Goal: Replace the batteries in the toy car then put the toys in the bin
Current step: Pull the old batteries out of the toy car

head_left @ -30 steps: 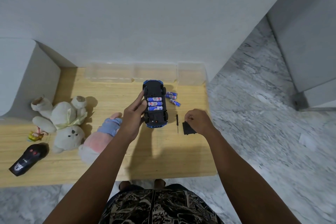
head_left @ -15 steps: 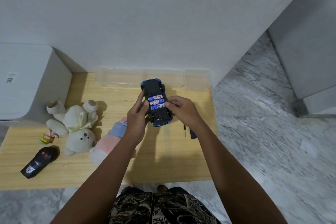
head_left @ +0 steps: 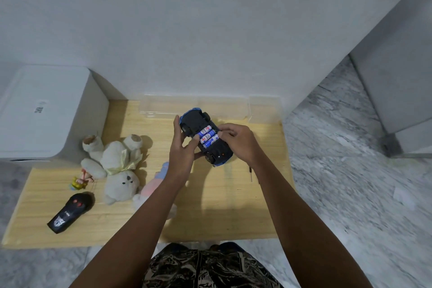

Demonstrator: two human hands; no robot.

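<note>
The blue toy car (head_left: 205, 135) is upside down, lifted above the wooden table (head_left: 233, 206) and tilted. Its battery bay is uncovered and shows three blue-and-white batteries (head_left: 208, 137). My left hand (head_left: 182, 154) grips the car's left side, with fingertips at the batteries. My right hand (head_left: 238, 142) holds the car's right side, its fingers curled at the edge of the battery bay. A thin screwdriver (head_left: 250, 174) lies on the table under my right wrist. The clear plastic bin (head_left: 168, 106) stands along the wall behind the car.
A white plush bear (head_left: 114, 163), a pink plush (head_left: 152, 188), a small yellow figure (head_left: 79, 181) and a black remote (head_left: 70, 213) lie on the table's left half. A white box (head_left: 46, 112) stands at the far left. Marble floor lies right of the table.
My right hand left the black cover by the screwdriver and came to the car. Both hands lifted the car off the table and turned it slantwise.
</note>
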